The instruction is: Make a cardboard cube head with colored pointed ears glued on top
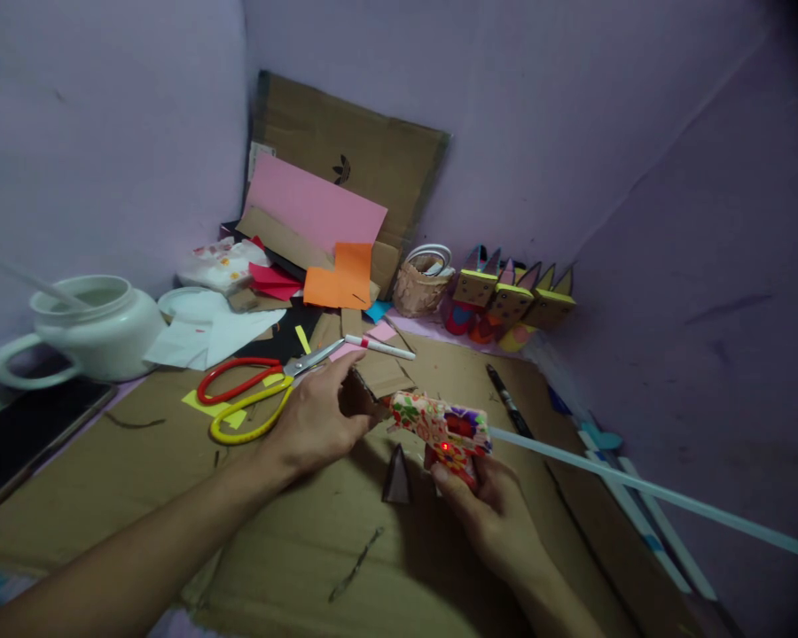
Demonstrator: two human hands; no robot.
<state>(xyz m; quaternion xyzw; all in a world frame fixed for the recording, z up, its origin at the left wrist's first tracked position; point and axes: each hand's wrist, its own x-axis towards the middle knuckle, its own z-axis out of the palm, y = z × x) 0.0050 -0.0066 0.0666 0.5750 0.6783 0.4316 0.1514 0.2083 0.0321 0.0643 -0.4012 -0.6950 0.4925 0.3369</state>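
My right hand (488, 509) is wrapped round the handle of a flower-patterned hot glue gun (422, 416) with a small red light lit. A long pale glue stick (612, 474) juts from its back end out to the right. My left hand (323, 412) is closed on a small folded brown cardboard piece (382, 377), and the gun's nozzle points at its near edge. Whether the nozzle touches the cardboard I cannot tell. Below the gun, a small dark triangular piece (397, 478) sits on the cardboard sheet (285, 549).
Scissors (243, 399) with red and yellow handles lie beside my left hand. A white pot (99, 323) and a dark phone (33, 434) are at left. Paper-eared figures (509, 297) and a brown cup (420, 288) stand at the back; a black pen (509, 399) lies right.
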